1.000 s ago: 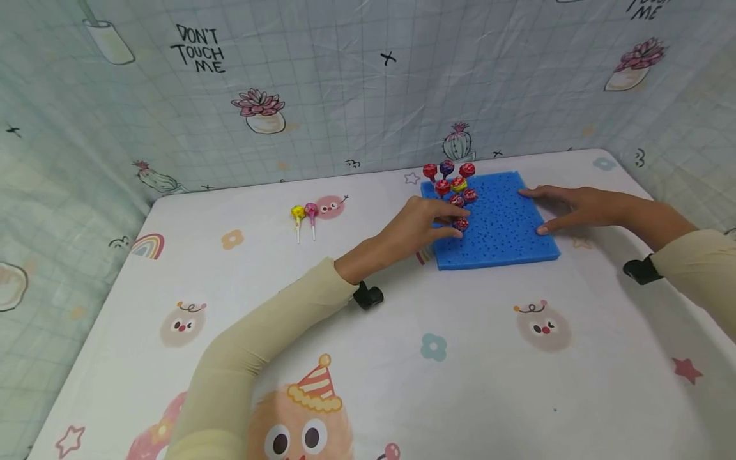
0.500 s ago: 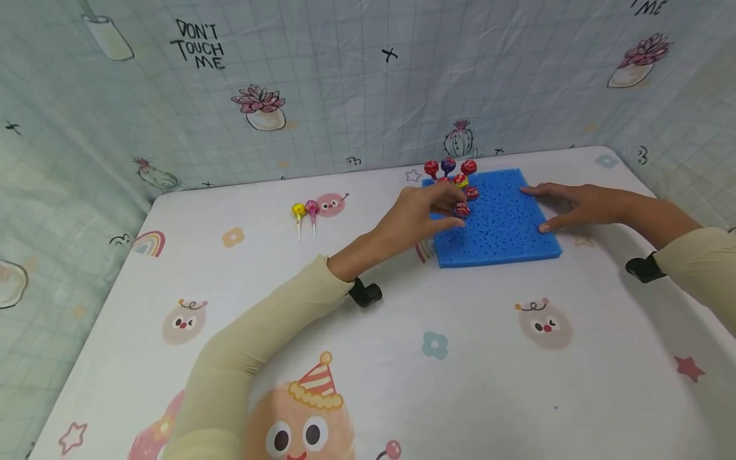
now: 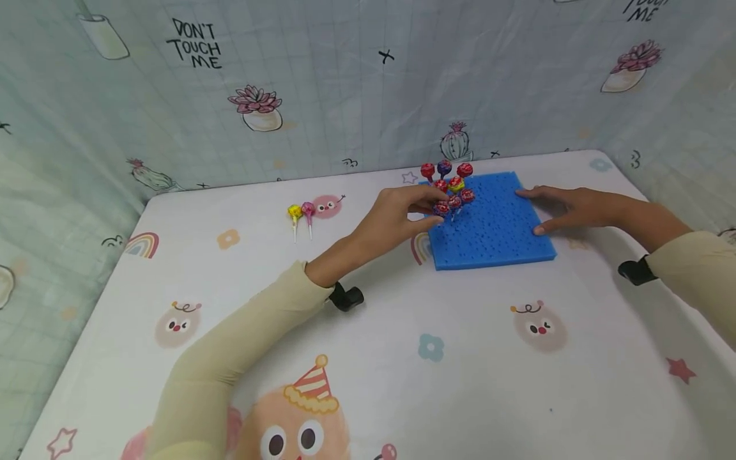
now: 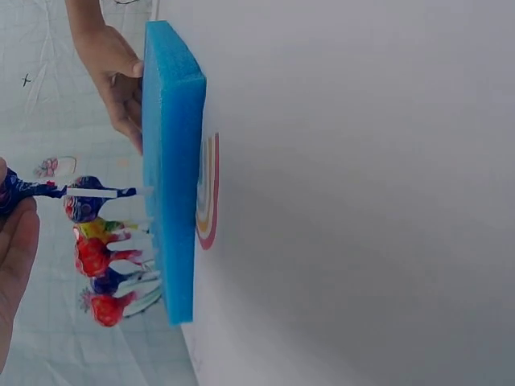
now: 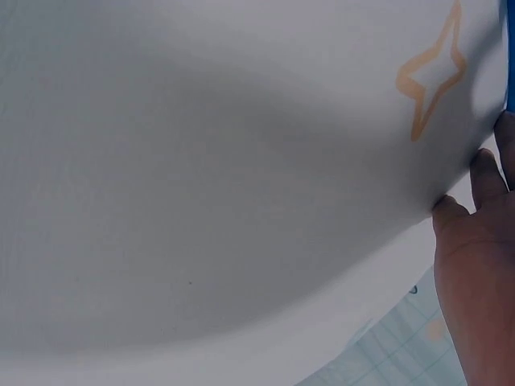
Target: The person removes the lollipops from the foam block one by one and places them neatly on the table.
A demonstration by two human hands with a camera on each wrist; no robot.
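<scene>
My left hand (image 3: 397,214) pinches a dark blue and red wrapped lollipop (image 3: 441,208) over the left edge of a blue foam block (image 3: 494,230). In the left wrist view, that lollipop (image 4: 16,193) has its white stick pointing towards the foam; its tip appears short of the surface. Several lollipops (image 3: 464,169) in red, blue and yellow wrappers stand upright in the foam's back left part. My right hand (image 3: 581,207) rests against the block's right edge, thumb and fingers spread. The right wrist view catches only part of this hand (image 5: 475,257).
A yellow lollipop (image 3: 295,212) and a pink lollipop (image 3: 308,209) lie side by side on the white printed table cover (image 3: 368,358), left of the foam. Small holes dot the block's top. A patterned curtain (image 3: 322,76) hangs behind the table.
My left hand has moved up and leftwards with the blue and red lollipop, from the foam's middle left area to beside the front row. The right hand stays at the foam's edge.
</scene>
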